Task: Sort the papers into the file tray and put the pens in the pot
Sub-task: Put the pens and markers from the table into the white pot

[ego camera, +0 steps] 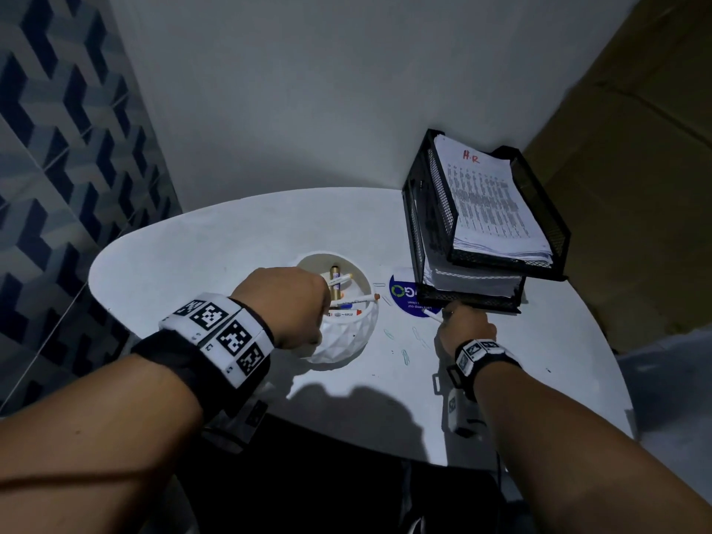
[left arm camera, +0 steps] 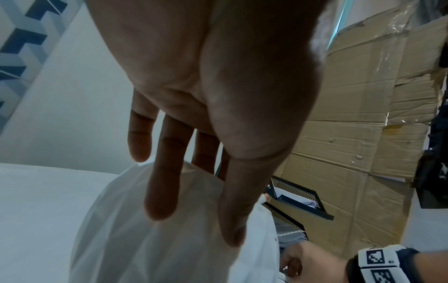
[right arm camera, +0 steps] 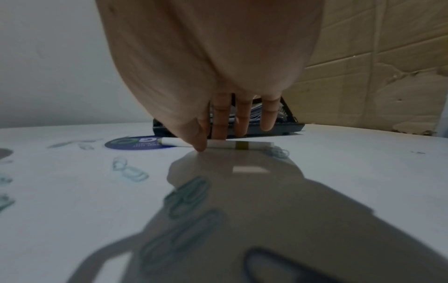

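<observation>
Pale green paper clips (ego camera: 405, 357) are scattered on the white counter (ego camera: 192, 271). A blue round sticker (ego camera: 402, 306) is noted. Cardboard (ego camera: 635, 129) is seen right, patterned tiles (ego camera: 57, 148) left.

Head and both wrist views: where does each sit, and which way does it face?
Head: worn above, looking down at table, pot, file tray; left hand and right hand show.
Left wrist: above pot, looking along palm; straight fingers show.
Right wrist: low over table, faces pen and file tray; fingers show.
Shared: both wrist views catch the file tray.
</observation>
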### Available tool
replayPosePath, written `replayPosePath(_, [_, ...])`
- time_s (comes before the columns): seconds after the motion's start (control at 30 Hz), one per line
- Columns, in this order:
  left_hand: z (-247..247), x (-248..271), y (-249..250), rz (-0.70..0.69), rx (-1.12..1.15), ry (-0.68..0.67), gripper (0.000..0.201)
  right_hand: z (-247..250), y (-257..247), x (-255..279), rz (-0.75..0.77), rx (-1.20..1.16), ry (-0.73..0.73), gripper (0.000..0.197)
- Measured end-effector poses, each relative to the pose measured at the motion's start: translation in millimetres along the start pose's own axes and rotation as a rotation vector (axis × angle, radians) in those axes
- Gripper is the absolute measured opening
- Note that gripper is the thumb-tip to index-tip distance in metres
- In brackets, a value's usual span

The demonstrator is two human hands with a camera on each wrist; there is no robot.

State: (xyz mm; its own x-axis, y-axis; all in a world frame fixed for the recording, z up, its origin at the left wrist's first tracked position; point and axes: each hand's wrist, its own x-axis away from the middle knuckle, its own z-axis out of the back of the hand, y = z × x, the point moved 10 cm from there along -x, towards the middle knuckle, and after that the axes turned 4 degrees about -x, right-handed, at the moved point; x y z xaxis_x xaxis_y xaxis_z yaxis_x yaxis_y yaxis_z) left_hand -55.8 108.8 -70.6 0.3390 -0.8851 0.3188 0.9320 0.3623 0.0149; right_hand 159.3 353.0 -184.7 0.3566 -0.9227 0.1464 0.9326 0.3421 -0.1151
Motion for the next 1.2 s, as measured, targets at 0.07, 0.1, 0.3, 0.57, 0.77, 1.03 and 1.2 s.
replayPosePath(0.07, [-1,0,1,-0.006,-0.003,0.0,0.017,-4,-7,0,0.029,0.017,0.012,0.029])
replayPosePath(0.1, [-1,0,1,-0.008,-0.006,0.0,0.018,-5,-10,0,0.048,0.026,0.017,0.028])
replayPosePath(0.3, [-1,0,-1,-0.007,-0.014,0.0,0.02,13,-39,7,0.119,-0.121,-0.007,0.015])
replayPosePath(0.57, [1,6,2,-0.02,-0.008,0.001,0.02,107,-107,49,0.181,-1.144,0.131,0.029])
replayPosePath(0.77, [3,11,6,-0.017,0.005,-0.002,0.022,89,-159,91,0.34,-1.212,-0.162,0.027])
replayPosePath(1.03, [1,12,14,-0.052,-0.049,-0.036,0.019,55,-128,113,0.129,-0.934,0.024,0.02])
replayPosePath(1.2, [1,10,15,-0.029,-0.052,-0.022,0.033,52,-140,133,0.111,-0.948,0.133,0.024])
